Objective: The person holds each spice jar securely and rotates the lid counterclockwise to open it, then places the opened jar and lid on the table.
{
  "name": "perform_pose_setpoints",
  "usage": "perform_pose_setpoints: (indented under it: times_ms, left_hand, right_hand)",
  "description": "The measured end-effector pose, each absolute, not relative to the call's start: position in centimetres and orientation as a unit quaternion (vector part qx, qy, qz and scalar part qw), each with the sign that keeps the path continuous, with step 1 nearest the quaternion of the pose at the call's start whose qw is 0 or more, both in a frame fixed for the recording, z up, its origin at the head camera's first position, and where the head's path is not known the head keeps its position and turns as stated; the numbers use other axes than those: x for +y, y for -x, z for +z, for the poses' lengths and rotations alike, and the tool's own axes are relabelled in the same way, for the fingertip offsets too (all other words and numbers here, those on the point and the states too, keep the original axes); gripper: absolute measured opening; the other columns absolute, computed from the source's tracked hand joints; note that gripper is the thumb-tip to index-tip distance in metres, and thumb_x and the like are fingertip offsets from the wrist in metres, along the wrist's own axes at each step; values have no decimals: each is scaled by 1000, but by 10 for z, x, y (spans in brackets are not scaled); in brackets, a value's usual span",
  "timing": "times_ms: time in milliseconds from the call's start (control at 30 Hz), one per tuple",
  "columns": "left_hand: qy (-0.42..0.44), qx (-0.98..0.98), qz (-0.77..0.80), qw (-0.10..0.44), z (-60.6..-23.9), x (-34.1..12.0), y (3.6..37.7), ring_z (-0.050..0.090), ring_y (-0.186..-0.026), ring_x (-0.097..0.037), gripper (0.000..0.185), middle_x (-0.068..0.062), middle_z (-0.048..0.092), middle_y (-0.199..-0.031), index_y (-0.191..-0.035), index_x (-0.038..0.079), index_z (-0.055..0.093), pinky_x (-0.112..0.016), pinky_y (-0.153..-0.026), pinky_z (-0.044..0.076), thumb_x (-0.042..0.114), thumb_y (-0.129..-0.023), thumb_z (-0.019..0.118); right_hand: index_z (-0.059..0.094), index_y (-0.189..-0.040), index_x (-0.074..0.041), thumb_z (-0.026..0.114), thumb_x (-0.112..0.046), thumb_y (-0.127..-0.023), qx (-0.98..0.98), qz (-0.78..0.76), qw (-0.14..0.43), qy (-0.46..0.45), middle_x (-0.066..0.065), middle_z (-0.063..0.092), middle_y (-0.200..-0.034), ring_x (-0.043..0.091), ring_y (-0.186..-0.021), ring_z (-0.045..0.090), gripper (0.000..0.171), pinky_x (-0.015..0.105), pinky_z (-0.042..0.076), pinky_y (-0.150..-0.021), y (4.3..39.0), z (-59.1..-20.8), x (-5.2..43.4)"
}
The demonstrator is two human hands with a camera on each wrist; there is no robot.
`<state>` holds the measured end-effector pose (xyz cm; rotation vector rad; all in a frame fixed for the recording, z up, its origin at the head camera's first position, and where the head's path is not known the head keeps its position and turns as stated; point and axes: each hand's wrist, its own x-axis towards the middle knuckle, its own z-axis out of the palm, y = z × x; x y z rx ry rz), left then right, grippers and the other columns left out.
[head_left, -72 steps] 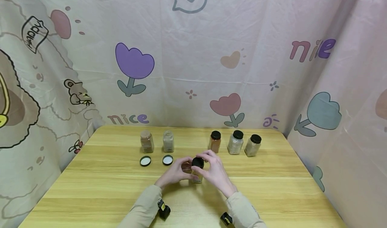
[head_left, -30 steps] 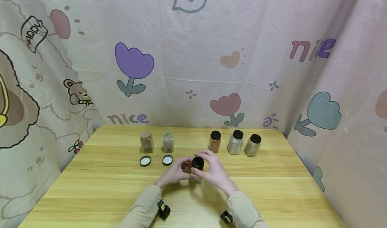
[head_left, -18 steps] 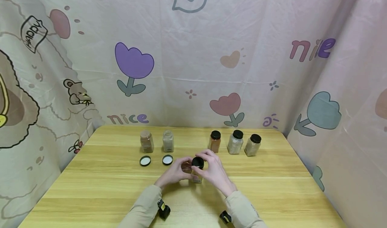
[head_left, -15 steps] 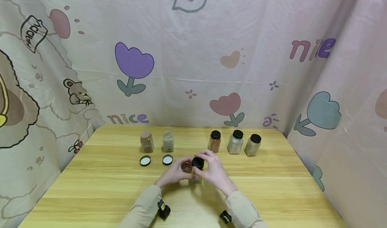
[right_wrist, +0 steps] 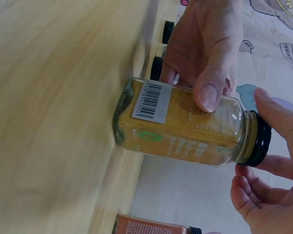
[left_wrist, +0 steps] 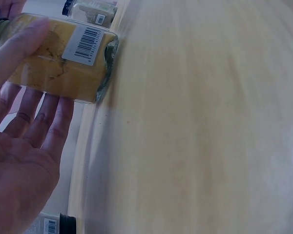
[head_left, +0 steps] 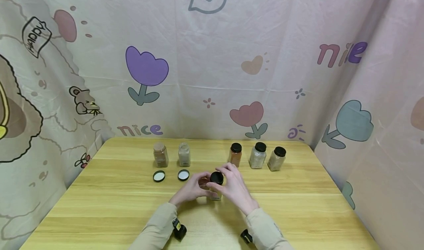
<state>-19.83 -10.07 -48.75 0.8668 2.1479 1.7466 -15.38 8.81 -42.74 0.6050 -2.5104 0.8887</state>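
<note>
A glass jar of yellow powder (head_left: 215,194) (right_wrist: 180,122) (left_wrist: 58,63) stands upright on the wooden table (head_left: 99,206), near its middle. My left hand (head_left: 201,185) grips the jar's body, thumb (right_wrist: 210,92) on the front and fingers (left_wrist: 39,122) behind. My right hand (head_left: 224,179) curls round the black lid (head_left: 216,178) (right_wrist: 258,141) on top of the jar, its fingertips (right_wrist: 278,117) at the lid's rim.
At the back left stand two uncapped jars (head_left: 160,155) (head_left: 184,154), with two loose lids (head_left: 159,176) (head_left: 183,175) lying upside down in front of them. Three capped jars (head_left: 235,155) (head_left: 258,155) (head_left: 276,158) stand at the back right. Printed cloth walls enclose the table.
My right hand's fingers have shifted slightly round the black lid. The jar and my left hand stay where they were.
</note>
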Motion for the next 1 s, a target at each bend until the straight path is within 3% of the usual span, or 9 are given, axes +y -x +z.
perform_pose_setpoints:
  times_ms: [267,533,1000]
  left_hand:
    - [-297,723,609,131,-489,-100,200,68,-108,-5,45,-19,68,-122,-120,2,64,-21,-100,55,9,-80,85]
    - [-298,732,602,114,-490,-100,200,69,-108,-13,45,-21,68,-120,-120,-2,63,-20,-96,57,8,-80,84]
    - [-301,735,598,111,-489,-100,198,70,-105,-12,50,-21,70,-119,-124,0,62,-22,-96,57,11,-81,84]
  right_hand:
    - [73,-114,-2,87,-17,-78,-893,330,172,-254,5,68,-106,19,-99,64,41,33,56,-84,157,-423,92]
    - [67,-129,-7,74,-3,-88,-875,366,85,-305,7,65,-125,25,-119,59,42,49,52,-103,160,-421,102]
    - [62,-138,-12,61,0,-96,-848,392,40,-355,7,56,-137,26,-129,53,44,48,48,-110,163,-426,112]
